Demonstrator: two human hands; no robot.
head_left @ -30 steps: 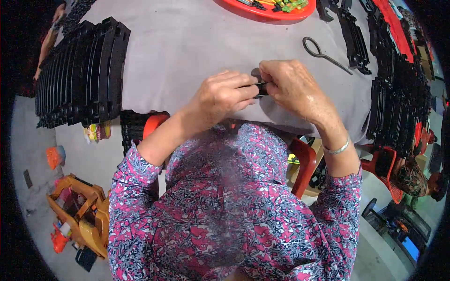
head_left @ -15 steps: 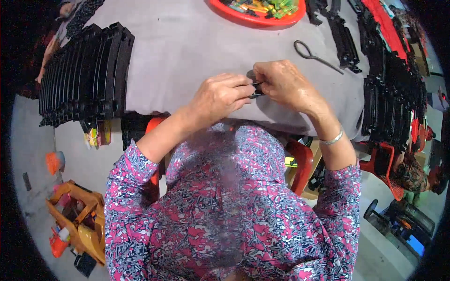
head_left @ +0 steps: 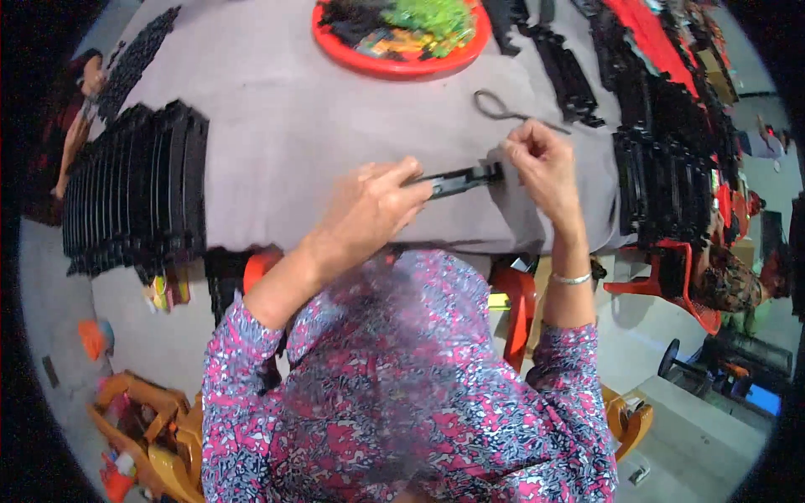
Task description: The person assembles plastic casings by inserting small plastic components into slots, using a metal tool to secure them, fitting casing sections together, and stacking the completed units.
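My left hand is closed round one end of a narrow black plastic part, which points to the right above the grey cloth. Just beyond the part's free end is my right hand, apart from it, thumb and fingertips pressed together. Anything in that pinch is too small to make out. Beyond the right hand lies a dark metal rod with a looped end. Farther off, a red round tray holds small black, green and orange pieces.
At the left, a row of similar black parts stands packed together. More black parts are stacked along the right side of the table. A person's arm shows at the far left. Red chairs stand below the table.
My hands have come apart: the right has moved off the black part to the right. More of the part now shows, sticking out from my left hand. The whole view has shifted.
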